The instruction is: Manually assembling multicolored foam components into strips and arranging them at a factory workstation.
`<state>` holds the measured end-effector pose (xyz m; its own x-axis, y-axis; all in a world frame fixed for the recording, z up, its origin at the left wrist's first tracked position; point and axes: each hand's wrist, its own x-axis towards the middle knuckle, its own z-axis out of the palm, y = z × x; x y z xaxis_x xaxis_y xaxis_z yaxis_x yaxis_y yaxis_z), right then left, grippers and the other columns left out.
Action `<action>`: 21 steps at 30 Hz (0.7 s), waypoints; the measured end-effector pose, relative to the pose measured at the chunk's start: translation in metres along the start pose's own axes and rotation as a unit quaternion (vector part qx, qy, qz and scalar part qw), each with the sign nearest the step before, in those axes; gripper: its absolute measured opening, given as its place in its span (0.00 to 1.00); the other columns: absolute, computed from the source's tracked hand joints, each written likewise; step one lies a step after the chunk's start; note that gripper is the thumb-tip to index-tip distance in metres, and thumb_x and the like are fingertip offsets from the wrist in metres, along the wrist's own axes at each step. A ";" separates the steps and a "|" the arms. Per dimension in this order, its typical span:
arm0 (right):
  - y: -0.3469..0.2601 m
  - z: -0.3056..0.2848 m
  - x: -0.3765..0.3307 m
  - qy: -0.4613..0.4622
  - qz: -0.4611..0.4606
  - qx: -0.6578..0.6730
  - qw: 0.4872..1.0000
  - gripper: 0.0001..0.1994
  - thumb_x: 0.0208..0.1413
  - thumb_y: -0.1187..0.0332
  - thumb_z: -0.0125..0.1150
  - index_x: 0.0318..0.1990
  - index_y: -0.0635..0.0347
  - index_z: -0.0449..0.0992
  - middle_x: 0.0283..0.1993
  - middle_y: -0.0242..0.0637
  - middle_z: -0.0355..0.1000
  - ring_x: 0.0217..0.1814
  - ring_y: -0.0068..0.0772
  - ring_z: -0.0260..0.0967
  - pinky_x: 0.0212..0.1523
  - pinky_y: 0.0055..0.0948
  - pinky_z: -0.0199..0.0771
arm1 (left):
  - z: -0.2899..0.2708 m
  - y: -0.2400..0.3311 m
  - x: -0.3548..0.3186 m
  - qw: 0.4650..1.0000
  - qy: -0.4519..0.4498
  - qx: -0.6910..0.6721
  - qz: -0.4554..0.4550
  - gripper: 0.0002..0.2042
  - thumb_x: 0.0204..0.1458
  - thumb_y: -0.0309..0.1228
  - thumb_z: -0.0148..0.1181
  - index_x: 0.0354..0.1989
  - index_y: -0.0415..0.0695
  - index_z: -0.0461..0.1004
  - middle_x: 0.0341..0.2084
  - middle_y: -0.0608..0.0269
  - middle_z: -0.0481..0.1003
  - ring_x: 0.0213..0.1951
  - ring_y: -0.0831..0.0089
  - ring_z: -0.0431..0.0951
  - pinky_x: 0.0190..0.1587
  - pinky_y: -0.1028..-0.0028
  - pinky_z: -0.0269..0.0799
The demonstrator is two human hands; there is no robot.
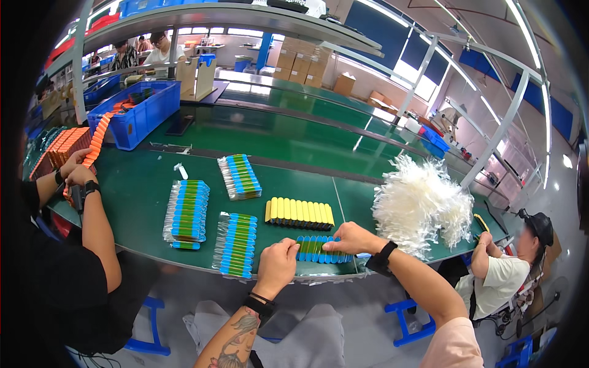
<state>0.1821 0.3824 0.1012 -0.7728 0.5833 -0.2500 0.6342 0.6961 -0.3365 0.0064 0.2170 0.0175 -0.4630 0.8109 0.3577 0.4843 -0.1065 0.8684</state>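
At the bench's front edge lies a blue strip (322,251) of rounded segments with a green-yellow band along its middle. My left hand (277,262) pinches its left end. With thumb and fingers closed, my right hand (351,239) grips it near the upper right. Just behind the strip is a block of yellow-topped pieces (300,211) with dark sides. Left of my hands are several stacks of similar blue strips: a front stack (236,244), a taller stack (186,210) and one farther back (239,176). Clear wrapping shows along their edges.
A large heap of whitish translucent film pieces (417,205) lies to the right. At the left, a co-worker's hands (80,175) hold an orange strip (97,140) beside a blue bin (138,116). Another person (509,257) sits at the right end. A shelf (233,24) spans overhead.
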 end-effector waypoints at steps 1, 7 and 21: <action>0.001 0.002 -0.001 -0.005 0.007 0.004 1.000 0.31 0.56 0.40 0.65 0.27 0.66 0.82 0.18 0.49 0.71 0.24 0.45 0.73 0.31 0.43 0.73 | 0.001 -0.001 0.000 1.000 0.001 0.000 0.000 0.08 0.60 0.31 0.60 0.34 0.39 0.77 0.28 0.45 0.79 0.35 0.45 0.80 0.38 0.54 0.74; 0.000 0.012 0.000 0.047 0.037 0.009 0.998 0.33 0.61 0.40 0.58 0.22 0.66 0.80 0.17 0.51 0.70 0.25 0.50 0.73 0.31 0.46 0.72 | 0.006 -0.003 0.003 0.998 0.034 -0.011 0.049 0.08 0.59 0.30 0.60 0.39 0.39 0.77 0.22 0.48 0.78 0.25 0.52 0.80 0.31 0.61 0.73; -0.006 0.027 0.004 0.114 0.054 0.024 0.992 0.24 0.57 0.46 0.66 0.25 0.61 0.79 0.22 0.46 0.75 0.27 0.51 0.75 0.33 0.45 0.74 | 0.001 0.003 0.007 0.998 -0.028 -0.040 -0.028 0.09 0.54 0.26 0.61 0.42 0.40 0.79 0.16 0.56 0.76 0.19 0.61 0.78 0.27 0.66 0.70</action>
<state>0.1744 0.3691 0.0777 -0.6718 0.7366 -0.0779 0.7073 0.6066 -0.3631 0.0057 0.2229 0.0220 -0.4447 0.8470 0.2911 0.3979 -0.1044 0.9115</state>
